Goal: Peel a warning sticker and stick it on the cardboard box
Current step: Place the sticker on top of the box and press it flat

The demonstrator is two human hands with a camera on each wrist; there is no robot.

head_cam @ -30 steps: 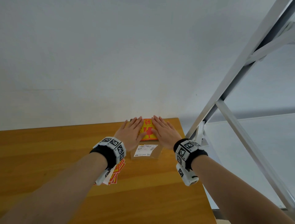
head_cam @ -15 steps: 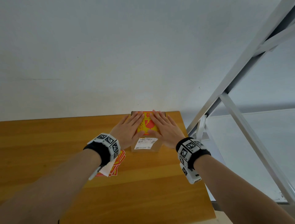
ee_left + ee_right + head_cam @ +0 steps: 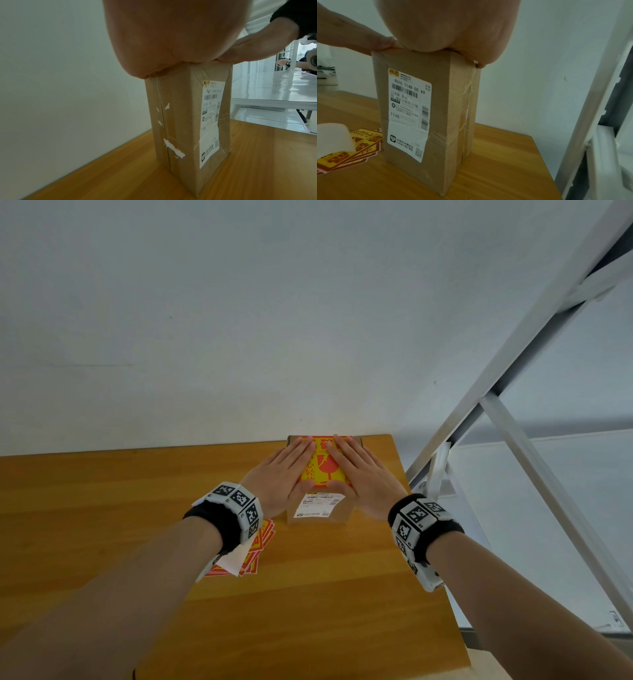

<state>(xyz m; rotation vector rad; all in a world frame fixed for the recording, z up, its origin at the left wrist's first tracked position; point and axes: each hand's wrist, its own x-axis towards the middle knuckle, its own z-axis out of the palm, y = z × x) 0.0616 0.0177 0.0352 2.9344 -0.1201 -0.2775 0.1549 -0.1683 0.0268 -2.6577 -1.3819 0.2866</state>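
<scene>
Head view: the left hand [image 3: 281, 477] and right hand [image 3: 363, 477] lie flat, fingers straight and together, pressing the warning sticker [image 3: 322, 470] onto the top of the cardboard box [image 3: 337, 513] at the table's [image 3: 102, 525] far right corner. Left wrist view: the palm bears on the box's top edge. Right wrist view: same press; spare stickers [image 3: 351, 152] lie beside the box.

both hands [image 3: 325, 474] flat, fingers straight
</scene>
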